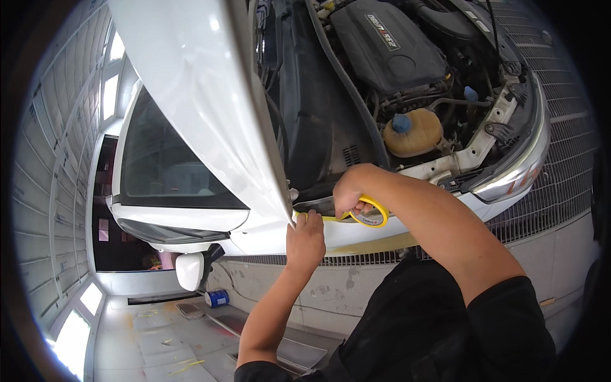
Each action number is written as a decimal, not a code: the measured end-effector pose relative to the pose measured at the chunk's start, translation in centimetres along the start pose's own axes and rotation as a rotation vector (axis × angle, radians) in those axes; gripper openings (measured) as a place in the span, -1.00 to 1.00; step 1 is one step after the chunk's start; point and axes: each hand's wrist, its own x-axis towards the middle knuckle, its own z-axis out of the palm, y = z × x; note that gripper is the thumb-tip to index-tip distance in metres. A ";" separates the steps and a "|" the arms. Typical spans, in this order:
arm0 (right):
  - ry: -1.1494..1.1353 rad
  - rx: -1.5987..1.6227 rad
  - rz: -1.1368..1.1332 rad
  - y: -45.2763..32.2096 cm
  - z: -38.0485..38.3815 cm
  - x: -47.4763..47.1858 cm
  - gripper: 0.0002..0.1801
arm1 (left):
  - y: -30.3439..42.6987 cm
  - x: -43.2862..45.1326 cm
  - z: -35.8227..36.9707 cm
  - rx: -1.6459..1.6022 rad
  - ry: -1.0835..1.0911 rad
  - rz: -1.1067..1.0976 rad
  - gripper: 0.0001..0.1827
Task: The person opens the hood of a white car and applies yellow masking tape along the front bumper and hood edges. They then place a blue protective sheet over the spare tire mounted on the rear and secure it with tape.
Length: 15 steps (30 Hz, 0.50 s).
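Note:
My right hand (351,191) holds a roll of yellow masking tape (383,210), its fingers through the core. From the roll, a yellow tape strip (329,218) runs left along the upper edge of the white front fender (353,236). My left hand (306,243) is at the strip's other end, its fingertips on the tape at the fender edge, close below the raised white hood (205,86). The undersides of those fingers are hidden. Bent at the wrist, my right hand reaches over the fender beside the open engine bay.
Within the bay are a black engine cover (386,47) and a coolant tank (415,136) with a blue cap. A headlight (510,176) sits at the right. The side mirror (190,270) juts out at left. A blue can (217,298) stands by floor grating (367,259).

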 end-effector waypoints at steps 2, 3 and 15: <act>-0.007 0.001 -0.024 -0.1 0.2 0.0 -0.69 | -0.1 0.1 -0.2 0.008 -0.003 -0.015 -0.53; 0.003 0.014 -0.026 -0.1 0.2 -0.1 -0.70 | -0.1 0.4 -0.4 0.010 -0.004 -0.021 -0.52; 0.086 -0.101 0.004 -0.5 0.4 -1.7 -0.54 | -1.6 -1.1 -1.2 0.134 0.020 0.036 -0.46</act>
